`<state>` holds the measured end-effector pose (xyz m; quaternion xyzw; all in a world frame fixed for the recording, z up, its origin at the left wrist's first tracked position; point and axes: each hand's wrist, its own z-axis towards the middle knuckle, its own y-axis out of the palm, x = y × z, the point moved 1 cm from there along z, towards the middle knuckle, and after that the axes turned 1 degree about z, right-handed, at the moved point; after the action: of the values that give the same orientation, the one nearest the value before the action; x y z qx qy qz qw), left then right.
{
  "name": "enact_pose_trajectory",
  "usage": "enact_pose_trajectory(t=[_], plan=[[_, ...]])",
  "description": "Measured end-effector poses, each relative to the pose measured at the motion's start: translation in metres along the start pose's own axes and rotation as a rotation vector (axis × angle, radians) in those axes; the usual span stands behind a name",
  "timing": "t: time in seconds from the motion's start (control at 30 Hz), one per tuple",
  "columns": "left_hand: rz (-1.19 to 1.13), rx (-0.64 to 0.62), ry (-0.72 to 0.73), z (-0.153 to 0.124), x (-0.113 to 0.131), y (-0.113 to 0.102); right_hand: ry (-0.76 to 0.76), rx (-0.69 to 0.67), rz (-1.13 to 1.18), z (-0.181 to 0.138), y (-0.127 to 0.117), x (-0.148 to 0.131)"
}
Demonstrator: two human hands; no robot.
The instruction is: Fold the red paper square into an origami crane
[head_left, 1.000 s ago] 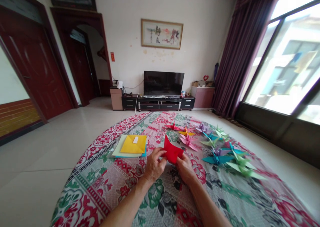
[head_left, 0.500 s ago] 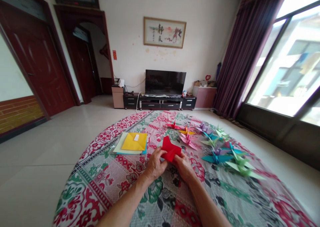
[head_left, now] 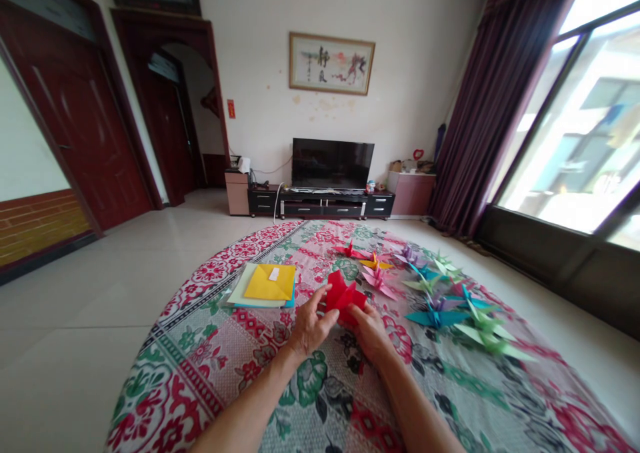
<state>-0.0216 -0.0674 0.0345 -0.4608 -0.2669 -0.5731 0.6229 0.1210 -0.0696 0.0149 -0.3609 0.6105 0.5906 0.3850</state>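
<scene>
A folded piece of red paper [head_left: 344, 298] sits between both hands, just above a round table covered by a floral cloth [head_left: 210, 366]. My left hand [head_left: 309, 328] pinches its left side with fingers curled around it. My right hand [head_left: 371, 332] grips its right and lower edge. The paper is partly collapsed into a crumpled, pointed shape. A stack of coloured paper sheets with a yellow one on top [head_left: 265, 284] lies to the left of my hands.
Several finished paper cranes [head_left: 434, 292] in red, pink, yellow, purple, green and blue lie on the right half of the table. Beyond the table are a tiled floor, a TV stand with a television [head_left: 333, 164], dark doors at left, and a window with curtains at right.
The red paper went from a flat, open square-like shape to a narrower, folded-in shape. Both hands stayed in place and drew closer around it.
</scene>
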Motion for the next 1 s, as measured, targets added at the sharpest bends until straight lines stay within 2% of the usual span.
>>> enact_pose_trajectory(t=[0.13, 0.3, 0.47, 0.6, 0.87, 1.0], plan=[[-0.073, 0.054, -0.09, 0.003, -0.002, -0.004, 0.001, 0.021, -0.036, 0.002, -0.001, 0.001], [-0.019, 0.015, -0.013, 0.003, -0.006, -0.005, -0.033, -0.026, -0.074, 0.001, 0.002, 0.001], [0.016, 0.056, 0.045, 0.004, -0.017, -0.001, -0.175, -0.066, -0.174, -0.003, 0.007, -0.004], [0.01, 0.07, 0.095, 0.005, -0.016, -0.001, -0.261, -0.091, -0.233, -0.004, 0.009, -0.008], [0.08, 0.081, 0.129, 0.006, -0.012, -0.004, -0.249, -0.124, -0.169, -0.004, 0.012, -0.011], [0.088, 0.075, 0.1, 0.006, -0.014, -0.003, -0.263, -0.134, -0.161, -0.004, 0.012, -0.011]])
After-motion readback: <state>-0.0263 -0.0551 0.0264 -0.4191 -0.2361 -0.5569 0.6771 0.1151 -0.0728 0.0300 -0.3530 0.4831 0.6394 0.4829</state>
